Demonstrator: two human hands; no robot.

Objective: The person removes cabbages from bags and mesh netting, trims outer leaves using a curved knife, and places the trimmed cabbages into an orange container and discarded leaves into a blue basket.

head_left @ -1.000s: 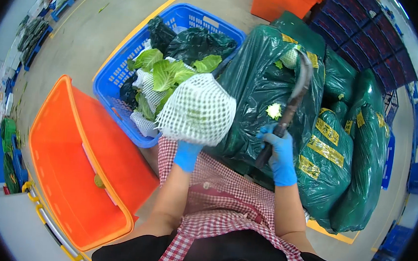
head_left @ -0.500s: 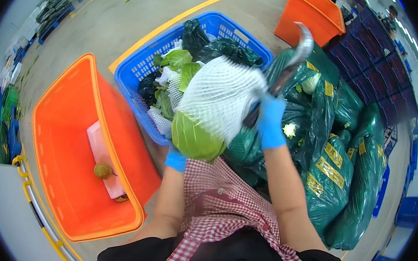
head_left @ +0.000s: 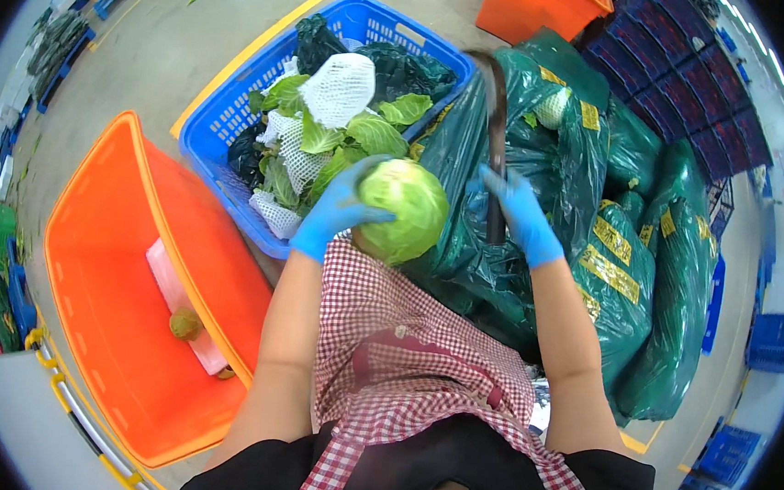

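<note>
Your left hand (head_left: 344, 206) grasps cabbage (head_left: 405, 214), fingers spread round its left side; cabbage hangs just off basket (head_left: 213, 139)'s near right edge, beside bags (head_left: 453, 171). Your right hand (head_left: 525, 217): fingers appear curled round knife (head_left: 499, 124) at handle, blade pointing away from you. Looks done: cabbage bare; loose net (head_left: 340, 89) and leaves (head_left: 373, 135) lie in basket. Looks undone: pale head (head_left: 553, 107), seemingly netted, at bags' far part. Fresh cut on cabbage: can't tell.
</note>
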